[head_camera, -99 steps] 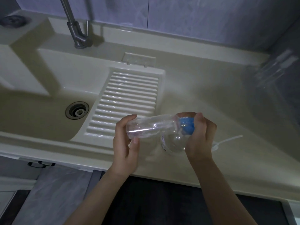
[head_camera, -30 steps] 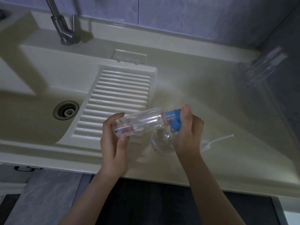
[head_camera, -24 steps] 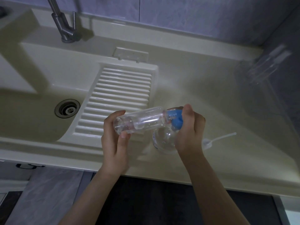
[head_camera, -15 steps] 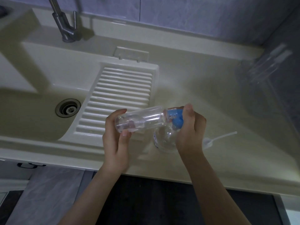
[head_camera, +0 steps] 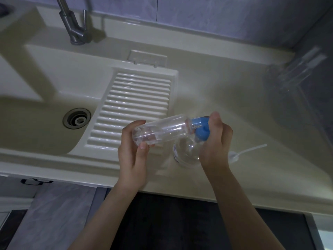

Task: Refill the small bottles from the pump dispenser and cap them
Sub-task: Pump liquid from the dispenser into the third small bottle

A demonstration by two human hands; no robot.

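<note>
A cream desk (head_camera: pixel 225 91) with a moulded sink (head_camera: pixel 45 112) fills the dim view, backed by pale purple wall tiles (head_camera: pixel 207 13). A ribbed drainboard (head_camera: pixel 133 105) slopes toward the round metal drain (head_camera: pixel 77 118), and a steel tap (head_camera: pixel 72 24) rises at the back. Below the desk's front edge lie grey marbled panels and a dark floor.

The left hand (head_camera: pixel 132 152) grips the base of a clear bottle (head_camera: pixel 160 129) held nearly on its side above the desk, fingers curled around it. The right hand (head_camera: pixel 215 141) grips its blue cap (head_camera: pixel 201 129), fingers wrapped round it. Under them a second clear bottle (head_camera: pixel 185 152) stands on the desk, its label too blurred to read. A white dip tube (head_camera: pixel 246 151) lies on the desk just right of the right hand. More clear bottles (head_camera: pixel 295 69) stand blurred at the far right corner.
</note>
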